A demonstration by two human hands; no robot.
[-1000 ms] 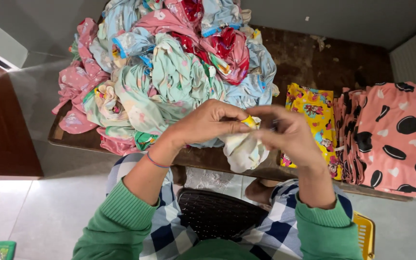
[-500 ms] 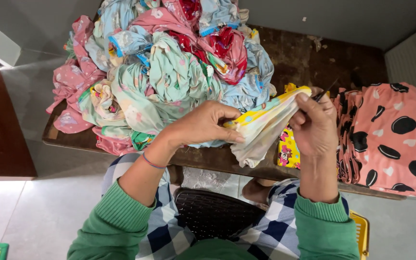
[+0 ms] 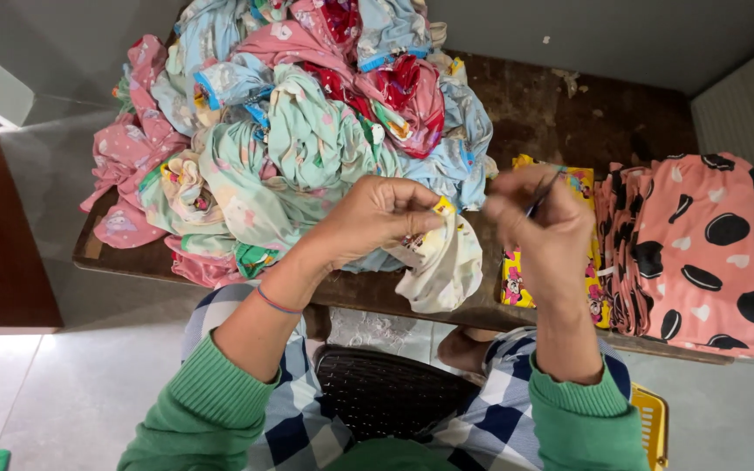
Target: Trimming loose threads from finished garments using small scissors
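Both hands work above the near bench edge. The left hand has its fingers pinched shut on a cream printed garment, which hangs below them over the edge. The right hand, blurred, grips a thin dark tool just beside it; what kind is unclear. A heap of clothes covers the dark wooden bench, pale floor tiles below.

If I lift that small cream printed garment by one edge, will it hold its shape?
Probably not: the small cream printed garment hangs in limp folds below the left hand, so it looks floppy and light. Pinched between fingertips, it seems unlikely to slip.
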